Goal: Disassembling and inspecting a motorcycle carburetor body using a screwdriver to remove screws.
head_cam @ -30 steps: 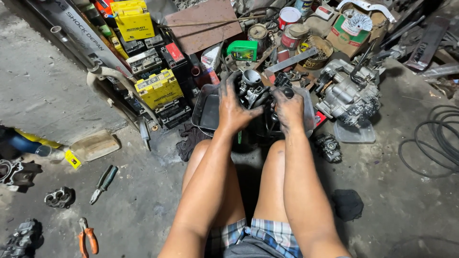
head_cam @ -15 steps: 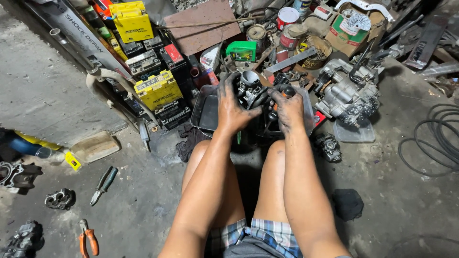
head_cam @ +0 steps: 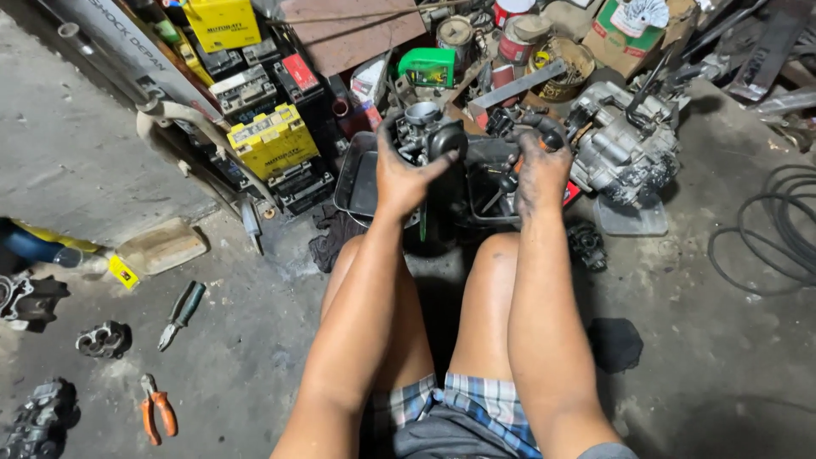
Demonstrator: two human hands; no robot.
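Left hand [head_cam: 404, 174], grip clamped around a metal carburetor [head_cam: 425, 136] above a dark tray [head_cam: 355, 183]. Right hand [head_cam: 537, 174], greasy, fingers curled on a small dark part [head_cam: 548, 136]. Pliers [head_cam: 157, 408] on the floor.

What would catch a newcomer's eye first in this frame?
Two grimy hands at centre: the left hand grips a metal carburetor over a dark tray, the right hand beside it. A grey engine block sits to the right, yellow batteries upper left, and orange-handled pliers on the floor lower left.
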